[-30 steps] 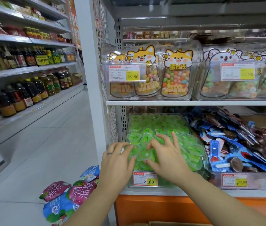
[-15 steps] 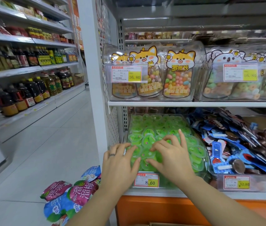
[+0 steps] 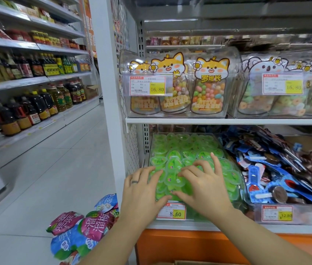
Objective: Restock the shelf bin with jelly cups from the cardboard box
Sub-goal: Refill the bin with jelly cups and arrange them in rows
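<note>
Jelly cups [image 3: 189, 148] fill shelf bin [image 3: 242, 190] on lower shelf, leftmost slot. Left hand [image 3: 141, 188] and right hand [image 3: 205, 184] lie side by side on front cups. Price tag [image 3: 171, 211] on bin front, below hands. Packet bin [image 3: 304, 215] just right. Candy bins [image 3: 180, 83] on shelf above. Snack bags [image 3: 82, 232] on floor, lower left. Bottle shelves [image 3: 26, 104] across aisle, far left.
</note>
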`<state>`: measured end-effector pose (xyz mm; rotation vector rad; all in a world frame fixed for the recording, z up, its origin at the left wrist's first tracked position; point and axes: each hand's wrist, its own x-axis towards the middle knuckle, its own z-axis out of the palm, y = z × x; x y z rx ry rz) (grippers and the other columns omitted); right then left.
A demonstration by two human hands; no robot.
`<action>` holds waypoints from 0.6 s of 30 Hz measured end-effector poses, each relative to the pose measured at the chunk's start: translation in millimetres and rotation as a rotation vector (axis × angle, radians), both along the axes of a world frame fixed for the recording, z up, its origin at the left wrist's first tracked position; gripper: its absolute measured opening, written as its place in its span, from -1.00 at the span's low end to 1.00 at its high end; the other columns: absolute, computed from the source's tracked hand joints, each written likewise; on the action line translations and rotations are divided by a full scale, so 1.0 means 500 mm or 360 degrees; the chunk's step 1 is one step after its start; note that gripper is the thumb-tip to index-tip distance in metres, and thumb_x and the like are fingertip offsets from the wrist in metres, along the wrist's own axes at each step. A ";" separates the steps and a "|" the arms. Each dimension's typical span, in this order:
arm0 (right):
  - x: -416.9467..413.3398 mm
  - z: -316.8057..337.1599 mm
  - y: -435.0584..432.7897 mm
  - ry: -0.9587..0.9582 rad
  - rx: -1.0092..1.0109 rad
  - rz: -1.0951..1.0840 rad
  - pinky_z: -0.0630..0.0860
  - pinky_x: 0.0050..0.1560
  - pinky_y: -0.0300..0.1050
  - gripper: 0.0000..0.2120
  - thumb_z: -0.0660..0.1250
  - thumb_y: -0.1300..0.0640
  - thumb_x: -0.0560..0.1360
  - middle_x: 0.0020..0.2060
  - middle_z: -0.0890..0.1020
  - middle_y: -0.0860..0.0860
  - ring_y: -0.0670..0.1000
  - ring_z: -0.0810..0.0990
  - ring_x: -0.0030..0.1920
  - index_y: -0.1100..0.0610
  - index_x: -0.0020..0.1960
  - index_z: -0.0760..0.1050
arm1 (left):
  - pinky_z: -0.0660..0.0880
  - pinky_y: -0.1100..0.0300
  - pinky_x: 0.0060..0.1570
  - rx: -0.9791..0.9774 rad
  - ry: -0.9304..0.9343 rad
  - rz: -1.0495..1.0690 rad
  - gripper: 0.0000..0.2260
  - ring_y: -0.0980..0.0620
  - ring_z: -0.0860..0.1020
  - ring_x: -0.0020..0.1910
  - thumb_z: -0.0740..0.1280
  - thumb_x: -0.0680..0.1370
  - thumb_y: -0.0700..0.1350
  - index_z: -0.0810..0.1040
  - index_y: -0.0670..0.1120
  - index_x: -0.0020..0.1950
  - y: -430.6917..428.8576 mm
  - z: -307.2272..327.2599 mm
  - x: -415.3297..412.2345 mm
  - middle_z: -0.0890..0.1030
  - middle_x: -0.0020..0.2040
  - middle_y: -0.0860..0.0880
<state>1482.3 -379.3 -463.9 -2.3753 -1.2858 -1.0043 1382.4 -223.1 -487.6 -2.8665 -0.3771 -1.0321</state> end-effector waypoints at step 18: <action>0.000 -0.007 -0.016 0.0091 -0.0128 0.0099 0.16 0.36 0.19 -0.56 0.47 -0.23 0.23 -0.04 0.66 -0.11 -0.03 0.62 -0.03 -0.02 0.02 0.61 | 0.46 0.02 0.09 -0.0044 -0.0016 -0.0004 -0.38 0.02 0.50 0.17 0.41 0.27 0.31 0.52 0.08 0.27 -0.007 -0.005 0.008 0.54 0.19 0.07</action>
